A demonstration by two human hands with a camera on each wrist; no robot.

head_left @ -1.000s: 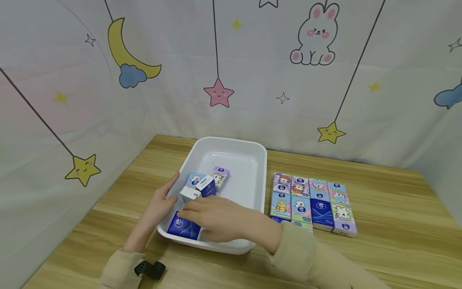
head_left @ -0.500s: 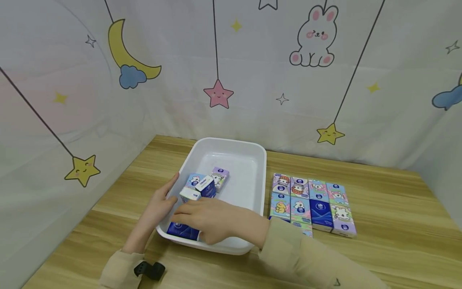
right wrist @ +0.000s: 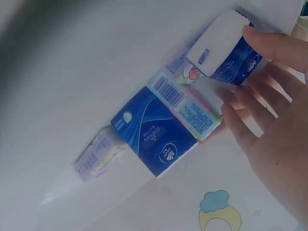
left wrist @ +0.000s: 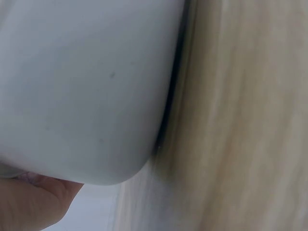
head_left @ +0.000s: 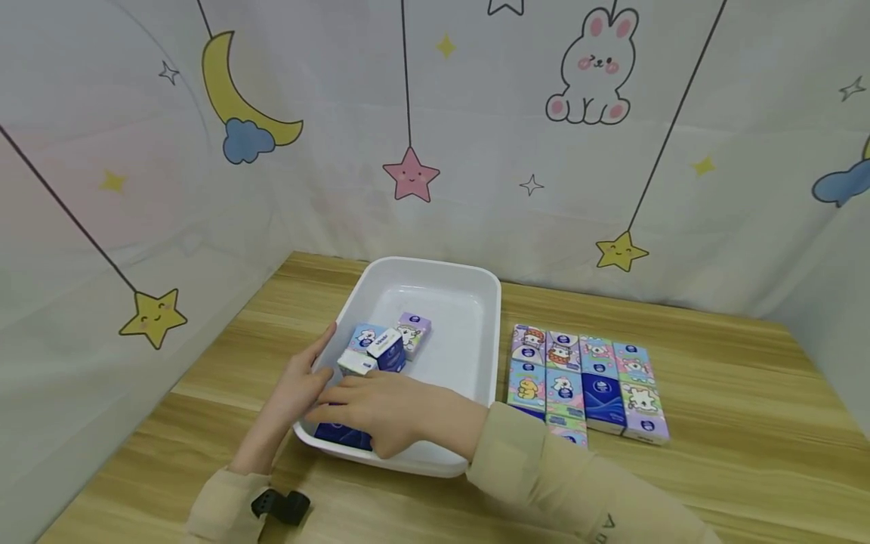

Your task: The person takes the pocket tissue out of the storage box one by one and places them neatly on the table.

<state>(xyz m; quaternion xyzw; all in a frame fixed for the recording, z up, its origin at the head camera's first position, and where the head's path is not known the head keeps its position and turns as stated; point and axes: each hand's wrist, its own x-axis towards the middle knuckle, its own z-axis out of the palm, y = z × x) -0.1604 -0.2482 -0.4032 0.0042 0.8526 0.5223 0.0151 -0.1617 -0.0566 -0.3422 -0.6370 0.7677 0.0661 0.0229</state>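
My left hand (head_left: 299, 385) grips the left wall of the white plastic tray (head_left: 442, 266), thumb over the rim; in the left wrist view its fingertip (left wrist: 38, 202) shows past the tray's wall. Inside the tray's near left corner lies a dark blue tissue pack (head_left: 342, 438). My right hand (head_left: 381, 412) reaches over it and partly hides it; in the right wrist view thumb (right wrist: 269, 43) and fingers hold this pack (right wrist: 236, 62). Just beyond are a white-ended pack (head_left: 356, 364), a tilted blue pack (head_left: 392, 355), a light blue pack (head_left: 365, 338) and a purple pack (head_left: 418, 332).
Right of the tray, several tissue packs (head_left: 566, 389) lie flat in rows on the wooden table (head_left: 734, 393), some blue and some with cartoon prints. The right sleeve (head_left: 544, 468) crosses in front of the nearest ones. A printed curtain (head_left: 489, 227) stands behind the table.
My right hand has moved left and now covers more of the dark blue pack in the near corner. The left hand stays on the tray wall.
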